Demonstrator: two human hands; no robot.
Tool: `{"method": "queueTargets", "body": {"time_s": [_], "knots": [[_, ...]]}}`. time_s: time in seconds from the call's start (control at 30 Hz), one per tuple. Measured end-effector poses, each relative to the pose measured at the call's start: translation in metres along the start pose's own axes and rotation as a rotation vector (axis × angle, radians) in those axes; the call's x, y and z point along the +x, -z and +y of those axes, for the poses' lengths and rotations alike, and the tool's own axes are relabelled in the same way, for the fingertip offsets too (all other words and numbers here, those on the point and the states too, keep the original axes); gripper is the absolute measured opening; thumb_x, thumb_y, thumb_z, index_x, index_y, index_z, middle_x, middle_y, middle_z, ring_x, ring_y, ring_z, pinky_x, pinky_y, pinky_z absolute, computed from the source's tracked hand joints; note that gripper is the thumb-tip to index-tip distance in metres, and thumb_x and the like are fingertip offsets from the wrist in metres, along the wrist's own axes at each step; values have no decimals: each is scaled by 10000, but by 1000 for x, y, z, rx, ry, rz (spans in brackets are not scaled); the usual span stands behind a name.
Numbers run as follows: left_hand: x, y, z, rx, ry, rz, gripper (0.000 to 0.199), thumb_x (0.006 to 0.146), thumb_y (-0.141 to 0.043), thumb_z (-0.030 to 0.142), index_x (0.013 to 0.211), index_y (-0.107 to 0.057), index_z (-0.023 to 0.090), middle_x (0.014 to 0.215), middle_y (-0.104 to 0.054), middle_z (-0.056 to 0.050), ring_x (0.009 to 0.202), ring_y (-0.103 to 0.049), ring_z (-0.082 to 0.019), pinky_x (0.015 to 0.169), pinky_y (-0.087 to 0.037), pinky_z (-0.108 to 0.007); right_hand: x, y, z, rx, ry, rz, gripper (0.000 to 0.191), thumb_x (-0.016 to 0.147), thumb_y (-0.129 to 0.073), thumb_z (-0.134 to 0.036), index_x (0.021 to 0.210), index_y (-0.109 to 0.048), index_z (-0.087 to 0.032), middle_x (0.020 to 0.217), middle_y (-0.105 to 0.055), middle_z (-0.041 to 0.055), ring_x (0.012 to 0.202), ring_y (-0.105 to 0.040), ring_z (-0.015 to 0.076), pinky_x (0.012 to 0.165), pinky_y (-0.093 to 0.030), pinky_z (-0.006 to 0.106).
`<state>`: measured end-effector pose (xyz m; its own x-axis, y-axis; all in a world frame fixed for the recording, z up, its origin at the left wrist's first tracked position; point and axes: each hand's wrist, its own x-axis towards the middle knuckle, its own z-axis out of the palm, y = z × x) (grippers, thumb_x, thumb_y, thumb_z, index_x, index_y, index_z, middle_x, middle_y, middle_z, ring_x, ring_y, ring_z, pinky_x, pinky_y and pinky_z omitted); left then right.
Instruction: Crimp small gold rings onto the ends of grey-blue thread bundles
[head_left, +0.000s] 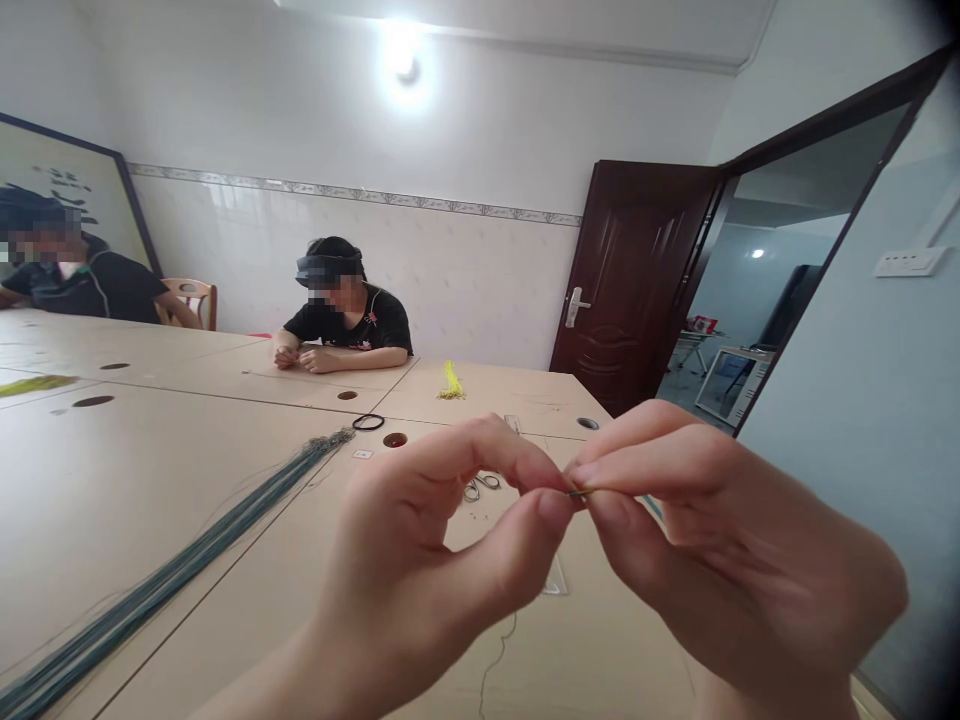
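Note:
My left hand and my right hand meet above the table at fingertip height, each closed in a pinch of thumb and forefinger. Between the fingertips a short bit of thin dark cord shows; the rest of it is covered by the fingers. Below my left hand a loose dark-green thread hangs or lies in a wavy line; whether it joins the cord, I cannot tell. Small scissors lie behind my left hand, partly hidden. A clear plastic piece shows beneath the fingers.
A long bundle of blue-green threads runs across the table at left, near a black ring. Yellow strands lie farther back. Two people sit across the table. A brown door stands ajar at right.

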<state>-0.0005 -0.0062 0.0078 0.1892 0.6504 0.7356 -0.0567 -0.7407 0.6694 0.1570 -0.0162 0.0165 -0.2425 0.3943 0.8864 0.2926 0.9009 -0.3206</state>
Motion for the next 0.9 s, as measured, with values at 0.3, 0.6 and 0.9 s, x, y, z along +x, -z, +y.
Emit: {"method": "queueTargets", "body": {"time_s": [0.3, 0.6, 0.9], "knots": [[-2, -2, -1, 93, -58, 30, 135, 773, -624, 122, 697, -596, 229, 645, -621, 50, 631, -585, -116, 536, -479, -218, -3, 0, -10, -28, -179, 14, 128, 840, -552, -140, 776, -595, -242, 750, -603, -40, 682, -560, 110, 550, -431, 253], [-2, -4, -1, 59, -75, 14, 182, 757, -600, 49, 703, -607, 222, 675, -643, 65, 624, -578, -88, 573, -482, -206, -3, 0, -14, 36, -307, -19, 164, 849, -553, -217, 686, -555, -237, 643, -534, -53, 615, -526, 97, 525, -415, 224], [-1, -5, 0, 16, -105, -2, 194, 756, -604, 22, 712, -605, 210, 671, -648, 48, 620, -576, -91, 557, -495, -202, -1, 5, -6, 116, -357, -107, 328, 913, -479, -378, 640, -566, -219, 579, -538, -30, 560, -524, 103, 488, -416, 220]]}}
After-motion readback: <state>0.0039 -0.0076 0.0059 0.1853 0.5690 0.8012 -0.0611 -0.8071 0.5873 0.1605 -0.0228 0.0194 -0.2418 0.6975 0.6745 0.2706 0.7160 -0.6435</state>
